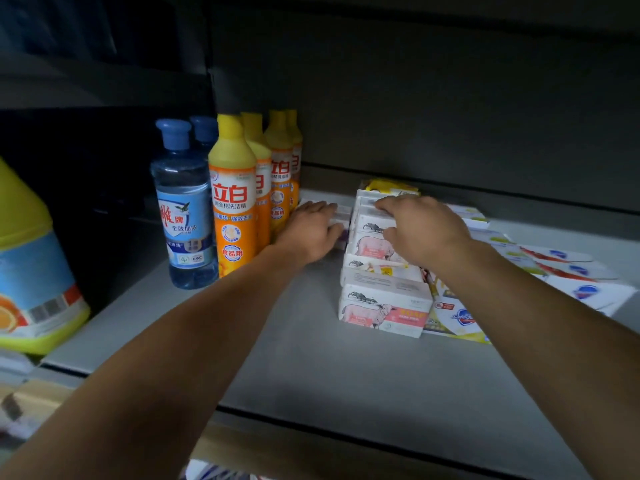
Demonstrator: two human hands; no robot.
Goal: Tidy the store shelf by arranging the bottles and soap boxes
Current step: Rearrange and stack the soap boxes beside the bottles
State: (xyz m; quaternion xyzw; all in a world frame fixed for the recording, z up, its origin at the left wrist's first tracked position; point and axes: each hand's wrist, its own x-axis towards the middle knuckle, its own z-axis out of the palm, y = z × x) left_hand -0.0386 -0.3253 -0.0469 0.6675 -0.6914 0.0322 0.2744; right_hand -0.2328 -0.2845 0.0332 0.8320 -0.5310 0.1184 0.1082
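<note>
Both bare arms reached into the grey store shelf [311, 358]. The left hand [313, 232] lay palm down, fingers fairly straight, on a flat white soap box [341, 213] next to the bottles; it pressed rather than gripped, as far as I could see. The right hand [420, 230] rested on top of the row of white cardboard soap boxes printed with a pink sheep [381, 306], fingers curled over the rear boxes' top edges, seemingly grasping them. That row ran front to back at mid-shelf, boxes touching one another.

At its far end sat a yellow packet [389, 186]. Right of the row lay flat white soap boxes with blue shield logos [585, 292], fanned out unevenly.

Left of the hands stood four tall orange bottles with yellow tops [233, 202], upright, in two pairs. Just beside them were two clear blue bottles with blue caps [183, 206]. A large yellow jug with a blue label [31, 265] stood at the far left edge.
</note>
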